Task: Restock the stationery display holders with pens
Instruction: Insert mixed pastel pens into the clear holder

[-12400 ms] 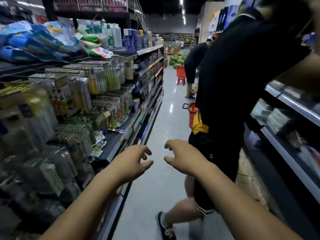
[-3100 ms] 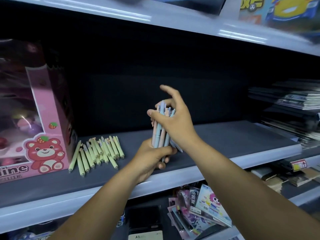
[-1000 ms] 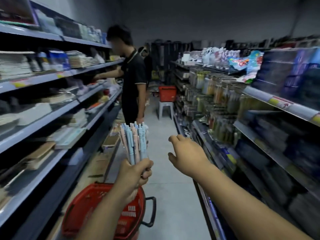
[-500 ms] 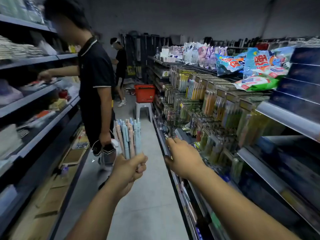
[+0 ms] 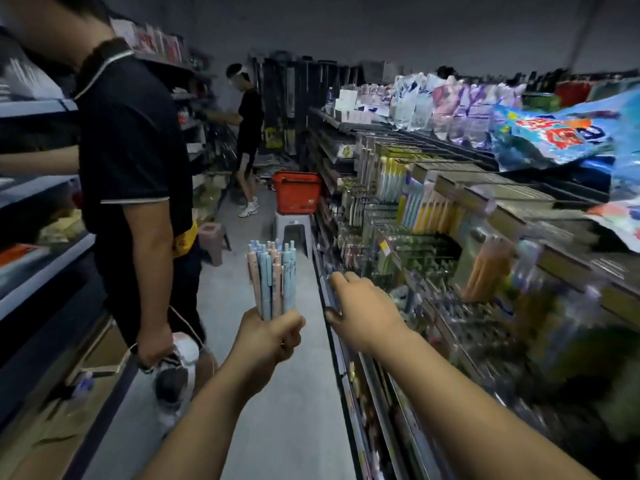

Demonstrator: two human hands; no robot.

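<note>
Pens nearer display holders than before

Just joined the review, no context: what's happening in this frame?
A person stands in a shop aisle. The left hand grips a bundle of pastel blue and pink pens, held upright. The right hand holds nothing, its fingers loosely curled, close to the pen display holders on the right. None of the held pens is in a holder yet. Another person in a dark polo shirt stands on the left. A red basket sits on a stool further down.
</note>
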